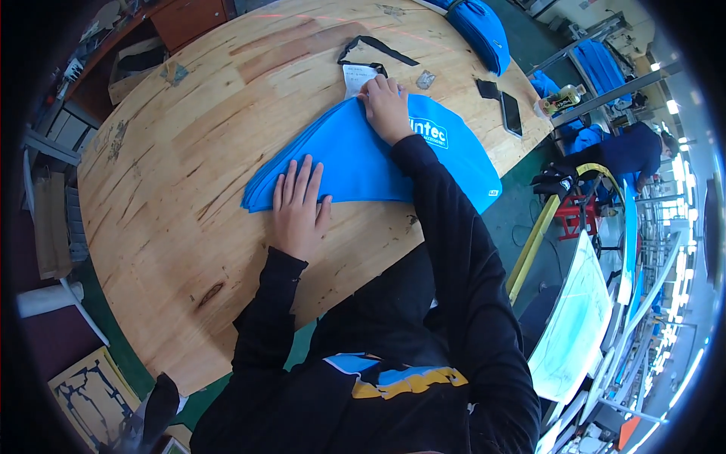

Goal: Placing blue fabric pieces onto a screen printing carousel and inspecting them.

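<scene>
A stack of blue fabric panels (355,155) lies fanned on the round wooden table, with white printing on its right part. My left hand (300,204) rests flat near the stack's left end, fingers stretched over the cloth. At the stack's far edge is my right hand (387,108), its fingers bent and closed together; what they pinch, if anything, is hidden. Just beyond those fingers lies a white slip of paper (357,79) with writing. A black strap (386,50) loops across the wood beside it.
A phone (512,113) and a small black piece (488,89) lie near the table's (174,250) right edge. More folded blue fabric (480,34) sits at the far edge. Beyond, on the right, a person (620,151) bends near a red stool (576,218).
</scene>
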Demonstrator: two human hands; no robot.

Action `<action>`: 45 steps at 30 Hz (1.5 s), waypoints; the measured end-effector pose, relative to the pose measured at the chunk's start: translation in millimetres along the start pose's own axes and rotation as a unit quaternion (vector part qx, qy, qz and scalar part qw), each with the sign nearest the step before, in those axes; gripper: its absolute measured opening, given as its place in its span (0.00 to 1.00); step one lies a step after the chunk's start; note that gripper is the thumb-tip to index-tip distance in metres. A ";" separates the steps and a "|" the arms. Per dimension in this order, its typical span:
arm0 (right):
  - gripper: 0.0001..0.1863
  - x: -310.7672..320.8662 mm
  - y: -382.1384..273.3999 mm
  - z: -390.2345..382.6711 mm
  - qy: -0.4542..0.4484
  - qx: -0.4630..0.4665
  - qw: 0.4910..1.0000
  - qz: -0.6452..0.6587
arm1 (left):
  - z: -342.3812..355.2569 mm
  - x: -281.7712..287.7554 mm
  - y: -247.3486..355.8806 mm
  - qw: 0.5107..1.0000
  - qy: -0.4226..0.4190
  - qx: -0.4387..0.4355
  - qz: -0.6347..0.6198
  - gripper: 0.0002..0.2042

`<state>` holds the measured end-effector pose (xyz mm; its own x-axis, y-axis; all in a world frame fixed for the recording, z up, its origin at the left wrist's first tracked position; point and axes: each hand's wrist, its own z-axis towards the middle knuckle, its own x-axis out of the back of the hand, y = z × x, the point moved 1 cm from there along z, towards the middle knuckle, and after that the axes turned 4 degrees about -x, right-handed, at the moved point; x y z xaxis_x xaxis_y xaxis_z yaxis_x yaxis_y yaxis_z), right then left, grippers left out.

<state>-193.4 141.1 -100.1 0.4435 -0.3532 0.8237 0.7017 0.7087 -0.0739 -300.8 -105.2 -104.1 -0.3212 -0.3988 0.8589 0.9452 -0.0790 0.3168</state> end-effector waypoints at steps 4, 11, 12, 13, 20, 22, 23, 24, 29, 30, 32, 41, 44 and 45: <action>0.08 2.8 0.4 -6.1 0.010 -0.021 0.999 0.029 | 0.1 -1.2 2.0 0.999 -0.006 0.015 0.032 0.29; 0.25 44.8 9.4 -45.7 -0.035 -0.069 0.996 0.038 | -6.9 6.0 -5.5 0.994 -0.054 0.022 0.097 0.31; 0.25 49.2 24.0 -49.9 -0.033 -0.071 0.996 0.038 | -7.5 6.1 -7.5 0.994 -0.054 0.019 0.098 0.31; 0.27 51.0 44.7 -53.9 -0.093 -0.134 0.987 0.006 | -8.1 6.5 -8.7 0.993 -0.052 0.020 0.108 0.32; 0.29 80.5 134.8 -109.6 -0.039 -0.237 0.969 -0.064 | -1.9 -5.3 0.0 0.993 -0.053 0.001 0.105 0.32; 0.27 102.6 83.1 -113.7 -0.114 -0.046 0.989 0.087 | -9.7 4.0 -9.5 0.989 -0.059 0.025 0.132 0.32; 0.27 108.8 89.4 -126.3 -0.121 -0.048 0.991 0.014 | -6.7 2.5 -6.5 0.989 -0.050 0.016 0.136 0.31; 0.26 112.5 96.4 -138.6 -0.130 -0.051 0.988 -0.058 | -1.9 -0.1 -2.9 0.990 -0.049 0.000 0.135 0.31; 0.27 136.2 156.4 -196.1 -0.016 -0.356 0.926 -0.126 | 18.6 -16.4 21.5 0.985 -0.027 0.022 0.172 0.30; 0.27 139.1 141.6 -202.5 0.066 -0.317 0.944 -0.065 | 25.3 -14.4 24.5 0.978 -0.038 0.063 0.195 0.29; 0.26 158.1 98.8 -202.8 -0.005 -0.144 0.990 -0.009 | 49.9 -11.9 38.0 0.984 0.014 0.029 0.176 0.27; 0.21 169.8 81.6 -336.4 0.067 -0.423 0.903 0.039 | 174.0 -119.1 46.4 0.989 -0.059 -0.101 0.095 0.29; 0.21 208.1 49.5 -388.3 0.056 -0.437 0.894 0.080 | 178.9 -130.6 58.2 0.986 -0.116 -0.086 0.081 0.33; 0.20 220.9 43.6 -402.9 0.073 -0.445 0.887 0.094 | 179.6 -130.1 64.7 0.989 -0.087 -0.069 0.096 0.33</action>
<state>159.9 -152.1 -147.8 0.6207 -0.4009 0.6738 0.7418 0.0219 -0.6703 -208.3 105.7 -123.0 -0.1286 -0.2557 0.9582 0.9849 -0.1461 0.0932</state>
